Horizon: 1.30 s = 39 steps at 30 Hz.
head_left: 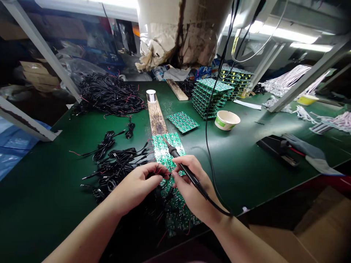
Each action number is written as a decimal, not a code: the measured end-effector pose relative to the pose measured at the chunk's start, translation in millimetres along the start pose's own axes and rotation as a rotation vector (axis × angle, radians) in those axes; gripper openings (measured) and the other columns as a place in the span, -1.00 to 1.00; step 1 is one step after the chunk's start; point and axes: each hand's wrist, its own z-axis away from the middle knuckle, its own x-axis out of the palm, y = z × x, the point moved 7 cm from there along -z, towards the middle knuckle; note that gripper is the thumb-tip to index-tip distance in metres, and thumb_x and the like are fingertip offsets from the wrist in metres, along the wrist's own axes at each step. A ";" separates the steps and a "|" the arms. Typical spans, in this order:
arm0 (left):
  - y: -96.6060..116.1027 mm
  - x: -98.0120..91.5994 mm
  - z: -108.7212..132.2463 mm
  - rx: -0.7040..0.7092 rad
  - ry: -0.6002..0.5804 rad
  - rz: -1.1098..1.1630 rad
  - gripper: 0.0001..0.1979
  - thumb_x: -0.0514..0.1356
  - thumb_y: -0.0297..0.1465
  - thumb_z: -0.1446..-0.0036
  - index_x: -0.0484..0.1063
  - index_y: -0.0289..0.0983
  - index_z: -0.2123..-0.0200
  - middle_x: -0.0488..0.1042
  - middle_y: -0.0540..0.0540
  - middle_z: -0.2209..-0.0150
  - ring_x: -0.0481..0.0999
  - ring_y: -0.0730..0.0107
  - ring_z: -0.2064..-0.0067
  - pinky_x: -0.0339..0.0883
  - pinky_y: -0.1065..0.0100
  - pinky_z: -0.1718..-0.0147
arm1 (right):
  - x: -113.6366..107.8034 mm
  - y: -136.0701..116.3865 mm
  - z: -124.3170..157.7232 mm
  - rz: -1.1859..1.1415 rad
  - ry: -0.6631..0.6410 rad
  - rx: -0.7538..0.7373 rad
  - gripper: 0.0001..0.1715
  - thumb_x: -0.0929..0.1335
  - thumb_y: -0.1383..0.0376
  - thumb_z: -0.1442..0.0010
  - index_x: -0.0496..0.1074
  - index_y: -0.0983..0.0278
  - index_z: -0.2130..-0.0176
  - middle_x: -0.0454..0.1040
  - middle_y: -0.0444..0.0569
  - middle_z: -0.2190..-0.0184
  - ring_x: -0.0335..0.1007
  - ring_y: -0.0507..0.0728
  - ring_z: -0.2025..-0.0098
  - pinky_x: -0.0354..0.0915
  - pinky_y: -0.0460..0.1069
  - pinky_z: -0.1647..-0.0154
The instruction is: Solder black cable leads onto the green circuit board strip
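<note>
My right hand (192, 179) is closed around a black soldering iron (189, 171), its tip pointing away from me over a green circuit board panel (179, 142). The thumb and fingers of that hand also come close to thin red wire ends. My left hand (145, 182) is closed on the red and black wire ends of black cables, just above the panel. Bundled black cables (117, 164) lie to the left, some of their ends reaching the board's left edge. The near part of the panel is in shadow, partly covered by cables.
A stained wooden strip (157, 118) with a round metal tin (151, 95) extends beyond the panel. Right of it are a single board (183, 121), stacked boards (205, 98), a paper bowl (227, 120) and a black holder (278, 150). A cable heap (109, 95) lies back left.
</note>
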 end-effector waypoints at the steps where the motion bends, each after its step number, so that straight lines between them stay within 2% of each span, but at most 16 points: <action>1: 0.3 0.7 -0.3 0.014 0.006 -0.013 -0.75 0.23 -0.18 -0.25 0.61 -0.15 0.14 0.66 -0.03 0.12 0.58 0.20 0.03 0.38 0.27 0.00 | -0.4 1.2 0.0 -0.007 0.001 0.004 -0.64 0.37 0.42 -0.39 0.46 0.08 -0.10 0.49 -0.05 0.01 0.57 0.17 -0.01 0.57 0.12 -0.01; 6: -4.1 2.7 -1.9 0.021 0.091 -0.087 -0.64 0.24 -0.01 -0.28 0.55 -0.20 0.27 0.57 -0.01 0.29 0.50 0.27 0.21 0.34 0.28 0.15 | -10.8 -1.6 -3.9 0.030 0.048 -0.029 -0.64 0.37 0.44 -0.39 0.46 0.08 -0.10 0.48 -0.08 0.05 0.57 0.10 0.13 0.57 0.10 0.02; 9: -6.5 6.1 -1.8 0.034 0.096 -0.116 -0.65 0.23 -0.03 -0.29 0.54 -0.20 0.28 0.56 0.00 0.31 0.50 0.28 0.22 0.33 0.29 0.17 | -16.4 -9.9 -7.8 0.121 0.066 -0.067 -0.63 0.37 0.47 -0.38 0.47 0.10 -0.09 0.47 -0.06 0.03 0.55 0.09 0.12 0.57 0.02 0.12; 12: -8.0 10.7 0.5 0.098 0.124 -0.157 -0.71 0.19 -0.11 -0.34 0.57 -0.18 0.23 0.60 -0.01 0.25 0.55 0.28 0.19 0.37 0.28 0.15 | -8.3 -14.4 -10.1 0.138 -0.011 -0.078 -0.58 0.40 0.50 -0.32 0.47 0.13 -0.10 0.45 -0.04 -0.01 0.55 0.06 0.14 0.57 -0.05 0.20; 16: -6.3 16.4 8.6 0.253 0.242 -0.318 -0.77 0.13 -0.22 -0.43 0.55 -0.15 0.19 0.60 -0.01 0.21 0.55 0.32 0.19 0.37 0.29 0.18 | 0.0 -14.5 -9.7 0.214 -0.025 -0.107 -0.55 0.34 0.56 -0.32 0.47 0.16 -0.09 0.47 -0.03 0.02 0.56 0.08 0.11 0.56 -0.01 0.08; 20: -0.7 21.9 15.0 0.380 0.285 -0.403 -0.81 0.11 -0.29 -0.48 0.51 -0.15 0.17 0.56 -0.04 0.05 0.56 0.35 0.13 0.40 0.31 0.16 | -3.7 -16.4 -6.8 0.232 -0.014 -0.135 -0.61 0.30 0.52 -0.38 0.48 0.15 -0.07 0.50 -0.01 0.02 0.58 0.13 0.04 0.55 0.05 -0.02; 22: 0.6 22.0 15.8 0.386 0.294 -0.439 -0.81 0.11 -0.30 -0.48 0.50 -0.16 0.16 0.53 -0.05 0.04 0.56 0.35 0.14 0.40 0.31 0.18 | -6.7 -12.2 -5.3 0.158 -0.039 -0.051 -0.65 0.34 0.47 -0.38 0.49 0.13 -0.06 0.52 -0.05 0.06 0.62 0.09 0.17 0.58 0.03 0.08; 25: -0.5 19.8 15.5 0.347 0.296 -0.462 -0.84 0.12 -0.32 -0.45 0.49 -0.17 0.16 0.50 -0.03 0.16 0.52 0.34 0.21 0.36 0.30 0.25 | -5.9 6.5 -0.8 -0.061 -0.100 0.230 -0.67 0.42 0.36 -0.36 0.48 0.10 -0.09 0.55 -0.16 0.20 0.58 0.00 0.46 0.57 -0.05 0.36; 27: -1.8 17.1 14.7 0.323 0.297 -0.415 -0.87 0.13 -0.34 -0.42 0.49 -0.17 0.17 0.49 -0.02 0.18 0.50 0.35 0.21 0.34 0.29 0.23 | -6.2 16.1 1.7 -0.157 -0.080 0.338 -0.65 0.47 0.30 -0.34 0.46 0.09 -0.10 0.56 -0.20 0.27 0.58 0.00 0.50 0.58 -0.08 0.40; 29: -2.8 14.3 13.2 0.308 0.294 -0.341 -0.86 0.13 -0.33 -0.43 0.48 -0.17 0.17 0.49 -0.02 0.19 0.49 0.35 0.18 0.34 0.28 0.18 | -9.6 17.0 -0.1 -0.145 -0.025 0.293 -0.62 0.47 0.31 -0.33 0.46 0.08 -0.11 0.56 -0.16 0.21 0.66 0.05 0.34 0.62 -0.06 0.29; 32: -3.8 12.1 10.1 0.287 0.277 -0.261 -0.82 0.12 -0.28 -0.45 0.48 -0.18 0.19 0.49 -0.01 0.23 0.46 0.34 0.19 0.34 0.28 0.16 | -9.5 7.6 -4.4 -0.039 -0.015 0.103 -0.58 0.42 0.41 -0.34 0.46 0.08 -0.13 0.51 -0.06 0.01 0.64 0.10 0.06 0.62 -0.04 0.15; 35: -6.2 12.7 8.5 0.264 0.254 -0.238 -0.78 0.11 -0.24 -0.47 0.48 -0.18 0.20 0.49 -0.02 0.24 0.45 0.33 0.21 0.34 0.27 0.18 | -2.9 -1.7 -4.7 0.040 -0.066 -0.031 -0.54 0.37 0.50 -0.34 0.45 0.10 -0.13 0.45 -0.04 -0.04 0.58 0.08 0.04 0.58 -0.01 0.06; 39: -6.7 12.2 8.7 0.248 0.228 -0.248 -0.73 0.07 -0.19 -0.49 0.46 -0.18 0.19 0.49 -0.04 0.22 0.46 0.30 0.19 0.36 0.26 0.15 | -0.4 -4.6 -0.7 0.094 -0.074 -0.067 -0.52 0.35 0.53 -0.37 0.44 0.10 -0.15 0.44 -0.04 -0.02 0.53 0.11 0.03 0.54 0.07 -0.08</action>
